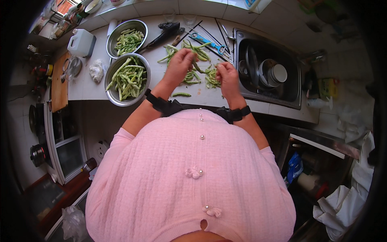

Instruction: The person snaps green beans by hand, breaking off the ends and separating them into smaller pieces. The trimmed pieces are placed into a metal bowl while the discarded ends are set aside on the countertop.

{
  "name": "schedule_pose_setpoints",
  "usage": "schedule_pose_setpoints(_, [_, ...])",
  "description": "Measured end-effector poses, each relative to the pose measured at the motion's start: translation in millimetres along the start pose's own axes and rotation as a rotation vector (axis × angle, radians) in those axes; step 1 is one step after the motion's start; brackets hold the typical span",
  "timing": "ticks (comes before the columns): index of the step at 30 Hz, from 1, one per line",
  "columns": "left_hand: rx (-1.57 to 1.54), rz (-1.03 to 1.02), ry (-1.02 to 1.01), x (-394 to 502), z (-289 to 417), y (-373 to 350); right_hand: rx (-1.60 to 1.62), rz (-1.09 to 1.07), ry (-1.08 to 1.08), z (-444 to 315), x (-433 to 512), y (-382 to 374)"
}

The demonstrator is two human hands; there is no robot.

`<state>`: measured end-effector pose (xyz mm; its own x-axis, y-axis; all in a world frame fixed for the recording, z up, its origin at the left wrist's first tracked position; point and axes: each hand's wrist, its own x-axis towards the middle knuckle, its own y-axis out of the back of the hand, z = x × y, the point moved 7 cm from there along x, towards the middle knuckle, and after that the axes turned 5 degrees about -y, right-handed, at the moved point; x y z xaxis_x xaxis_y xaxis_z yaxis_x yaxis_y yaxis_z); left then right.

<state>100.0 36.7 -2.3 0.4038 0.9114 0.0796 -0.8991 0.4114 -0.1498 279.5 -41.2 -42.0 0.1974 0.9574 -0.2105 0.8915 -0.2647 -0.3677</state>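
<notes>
My left hand (182, 60) grips a green bean (198, 67), which hangs from its fingertips toward the right. To its right, my right hand (227, 75) has thumb and forefinger pinched together near the bean's lower end; whether a thin strip is between them is too small to tell. Beneath the hands lies a heap of bean trimmings (212, 79). Whole beans (201, 53) are spread behind the hands, and a single short bean (181, 94) rests near the counter's front edge. At left, a steel bowl (147, 87) holds long whole beans; a second steel bowl (108, 50) behind it holds shorter pieces.
A sink (294, 93) with stacked bowls and a pan is at right. Blue-handled scissors (207, 41), chopsticks and a dark eggplant (164, 35) lie at the back. A white jug (81, 42), a crumpled plastic bag (96, 71) and a wooden board (60, 83) stand at left.
</notes>
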Motion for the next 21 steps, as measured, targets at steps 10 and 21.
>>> schedule_pose_setpoints(10, [-0.316, 0.039, 0.062, 8, 3, 44, 0.443, 0.107, -0.043, -19, -4, 54])
schedule_pose_setpoints(21, [-0.331, -0.019, 0.133, 9, -4, 27, -0.847, -0.213, 0.163, -34, -29, -62])
